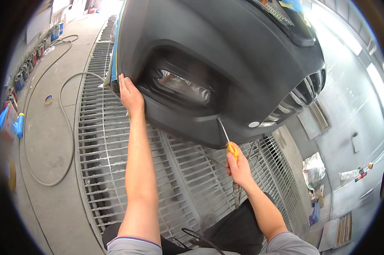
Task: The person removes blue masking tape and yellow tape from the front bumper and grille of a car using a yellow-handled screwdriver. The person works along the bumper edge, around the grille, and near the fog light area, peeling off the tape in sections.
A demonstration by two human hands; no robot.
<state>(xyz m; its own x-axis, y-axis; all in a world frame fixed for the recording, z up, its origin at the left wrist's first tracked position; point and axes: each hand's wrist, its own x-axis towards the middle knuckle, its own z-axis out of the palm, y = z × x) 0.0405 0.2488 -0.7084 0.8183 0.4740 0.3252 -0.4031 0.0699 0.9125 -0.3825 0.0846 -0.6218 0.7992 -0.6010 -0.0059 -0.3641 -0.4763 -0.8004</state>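
A dark grey-black car bumper (179,38) fills the upper middle, with a lamp opening (185,86) covered in crinkled clear film. Flat against its left edge lies my left hand (131,97), fingers stretched out and holding nothing. Beside that hand, blue masking tape (114,63) runs up the edge. My right hand (239,169) is wrapped round a yellow-orange air blow gun (232,148). Its thin metal nozzle points up and away, the dark tip at the lower bumper surface; whether it touches I cannot tell. A hose fitting (236,193) hangs below my right hand.
Metal floor grating (179,187) lies under the bumper. On the concrete at left, a long hose (68,127) loops near a tape roll (49,100). Several cans (29,66) line the left wall. A crumpled silver bag (313,170) sits by the right wall.
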